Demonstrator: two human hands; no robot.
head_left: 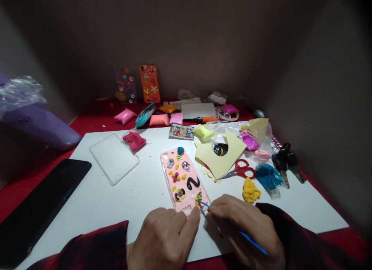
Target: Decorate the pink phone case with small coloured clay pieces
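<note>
A phone case (186,184) covered in pink clay lies on the white board, dotted with small clay figures, among them a black squiggle (193,183). My left hand (164,237) is closed at the case's near end, its fingertips pressing on the edge. My right hand (247,227) pinches a thin blue modelling tool (252,242) like a pen. The tool's tip touches a yellow and blue clay piece (198,198) at the case's lower right corner. Right of the case sits a lump of yellow clay (251,191), near red-handled scissors (241,169).
On the white board (139,204) lie a clear phone case (114,159), a pale yellow paper (232,157), a blue clay packet (269,176) and keys (286,163). A black phone (43,208) is at left. Behind stand an orange decorated case (150,83) and several clay packets.
</note>
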